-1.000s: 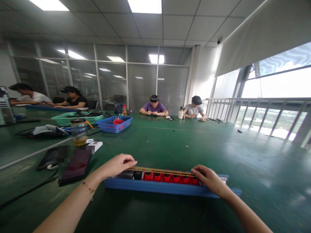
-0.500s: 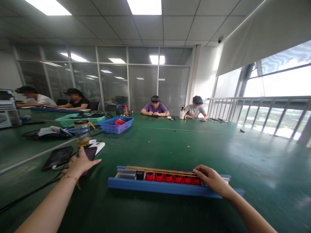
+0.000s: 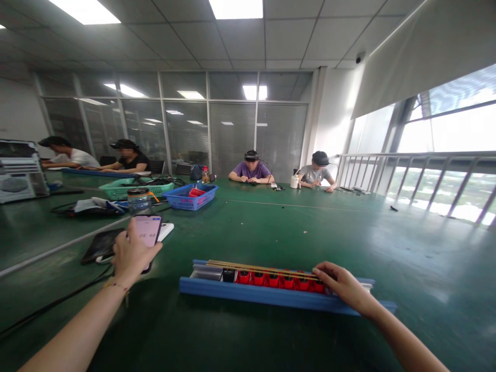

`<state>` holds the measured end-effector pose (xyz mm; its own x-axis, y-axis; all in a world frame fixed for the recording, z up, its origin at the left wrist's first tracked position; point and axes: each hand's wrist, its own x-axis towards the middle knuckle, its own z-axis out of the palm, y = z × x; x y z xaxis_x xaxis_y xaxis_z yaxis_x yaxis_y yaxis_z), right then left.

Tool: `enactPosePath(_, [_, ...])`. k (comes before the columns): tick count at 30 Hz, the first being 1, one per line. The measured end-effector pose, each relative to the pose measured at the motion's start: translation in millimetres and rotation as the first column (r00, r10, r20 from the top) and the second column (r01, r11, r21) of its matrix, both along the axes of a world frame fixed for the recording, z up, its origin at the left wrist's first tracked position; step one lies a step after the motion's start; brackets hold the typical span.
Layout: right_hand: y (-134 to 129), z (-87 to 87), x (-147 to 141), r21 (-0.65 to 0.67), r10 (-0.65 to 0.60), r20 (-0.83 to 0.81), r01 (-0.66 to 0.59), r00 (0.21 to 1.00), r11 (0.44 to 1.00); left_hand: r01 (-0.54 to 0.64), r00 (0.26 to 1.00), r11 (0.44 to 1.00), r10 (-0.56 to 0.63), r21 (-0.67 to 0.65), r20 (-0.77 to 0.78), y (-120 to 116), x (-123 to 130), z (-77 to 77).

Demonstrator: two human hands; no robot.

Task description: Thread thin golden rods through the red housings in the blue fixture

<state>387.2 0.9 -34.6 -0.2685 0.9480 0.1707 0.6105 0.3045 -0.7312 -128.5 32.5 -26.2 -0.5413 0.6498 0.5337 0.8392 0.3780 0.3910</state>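
My left hand (image 3: 134, 253) is closed on a phone (image 3: 149, 232), which is tilted up with its lit screen showing. At the right, my right hand (image 3: 337, 281) has its fingers pressed together at the right ends of thin wooden sticks (image 3: 256, 268). The sticks lie lengthwise along a long blue and silver tray (image 3: 271, 298). A row of several red pieces (image 3: 273, 279) sits inside it beneath the sticks, with a black piece (image 3: 229, 275) at the row's left end.
Left of the phone lie a dark tablet-like device (image 3: 101, 245), a white object (image 3: 166, 232) and cables. Beyond are a glass jar (image 3: 138, 202), a blue basket (image 3: 190, 200) and a green basket (image 3: 116, 191). Several people sit at the green table's far side.
The phone, flat on the table before, is now lifted and tilted in my left hand, its screen lit. My right hand stays at the sticks. The view has shifted slightly.
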Motion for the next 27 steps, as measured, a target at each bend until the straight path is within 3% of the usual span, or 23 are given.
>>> enactPosePath(6, [-0.7,0.9,-0.1,0.019,0.015,0.005,-0.015,1.000,1.000,0.020,0.996,0.987,-0.006,0.160,-0.088,-10.4,20.0,0.7])
enactPosePath(27, [-3.3,3.1,-1.1,0.024,-0.004,0.029,0.004,1.000,1.000,0.008,0.997,0.983,0.005,0.182,-0.075,-14.6,18.5,2.9])
